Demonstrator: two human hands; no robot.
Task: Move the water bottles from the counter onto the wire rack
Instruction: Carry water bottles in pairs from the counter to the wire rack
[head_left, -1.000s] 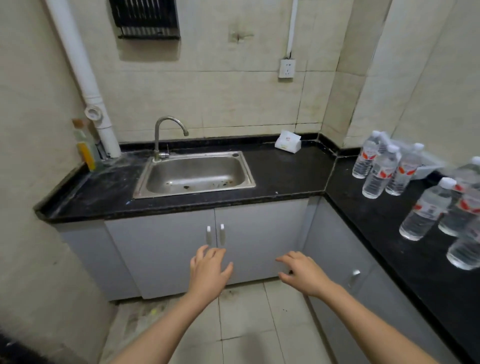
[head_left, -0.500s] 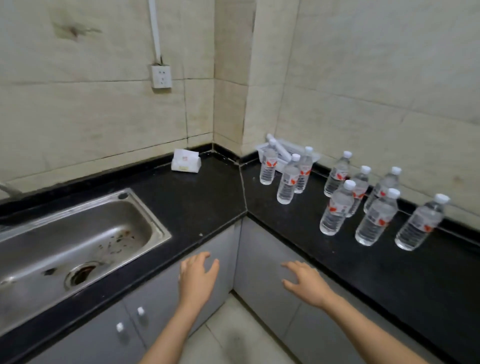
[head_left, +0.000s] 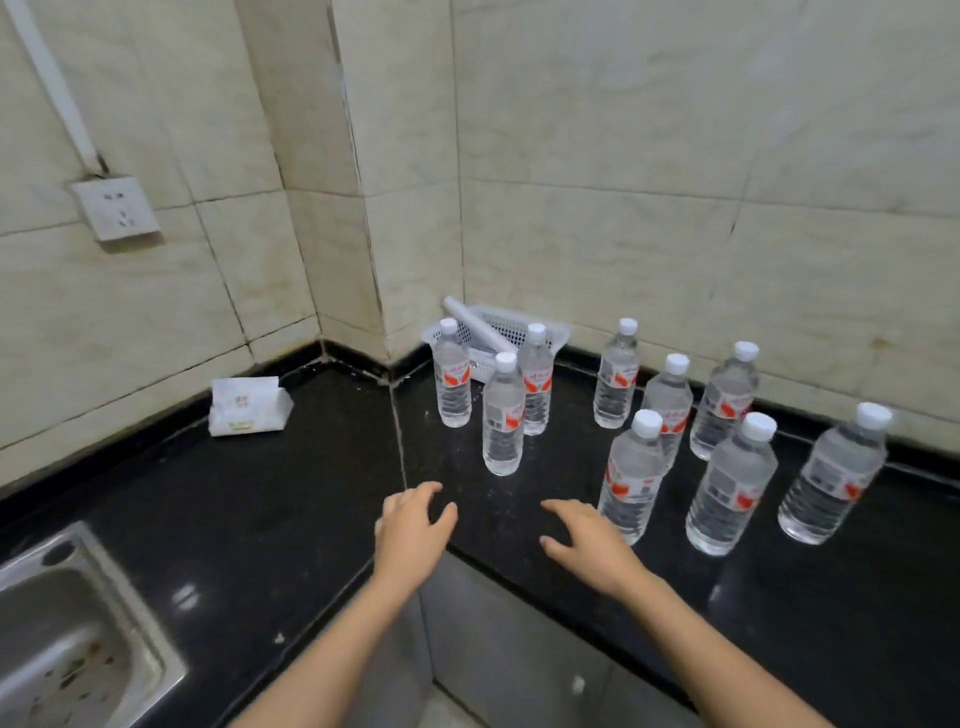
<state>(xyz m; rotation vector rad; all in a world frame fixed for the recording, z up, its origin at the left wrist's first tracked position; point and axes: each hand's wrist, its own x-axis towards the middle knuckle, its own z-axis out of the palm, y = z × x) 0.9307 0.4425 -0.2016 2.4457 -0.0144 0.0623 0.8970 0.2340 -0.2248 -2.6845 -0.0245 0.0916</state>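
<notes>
Several clear water bottles with white caps and red-white labels stand upright on the black counter (head_left: 291, 499). A cluster of three is near the corner, its front bottle (head_left: 502, 414) closest to me. More bottles stand to the right, the nearest one (head_left: 631, 477) just right of my right hand (head_left: 587, 540). My left hand (head_left: 415, 525) hovers over the counter's front edge. Both hands are open, fingers spread, holding nothing. No wire rack is in view.
A white plastic basket (head_left: 540, 328) with a white roll in it sits in the corner behind the bottles. A tissue pack (head_left: 248, 406) lies by the left wall. A steel sink (head_left: 67, 639) is at lower left. A wall socket (head_left: 115, 208) is above.
The view has swung right from the sink towards the bottles and moved closer. Both hands have risen from in front of the cabinets to over the counter's edge.
</notes>
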